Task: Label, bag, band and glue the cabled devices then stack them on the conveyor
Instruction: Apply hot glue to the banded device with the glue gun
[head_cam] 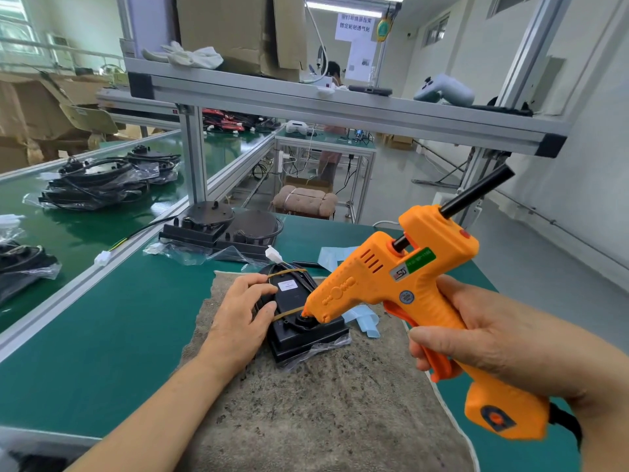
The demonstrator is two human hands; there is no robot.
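A black cabled device [299, 330] lies on a grey-brown mat [323, 396], partly in a clear bag, with a white label and a tan rubber band [289, 272] round it. My left hand [238, 311] holds its left side, fingers curled over the edge. My right hand [483, 342] grips an orange glue gun [384, 284] with a black glue stick at its back. The nozzle touches a round black part on the device's near end.
More black devices [218, 229] sit at the table's far edge. Bagged, banded devices [98, 185] are stacked on the green conveyor [78, 229] at left. Blue backing strips [366, 318] lie right of the device. An aluminium frame shelf [340, 103] runs overhead.
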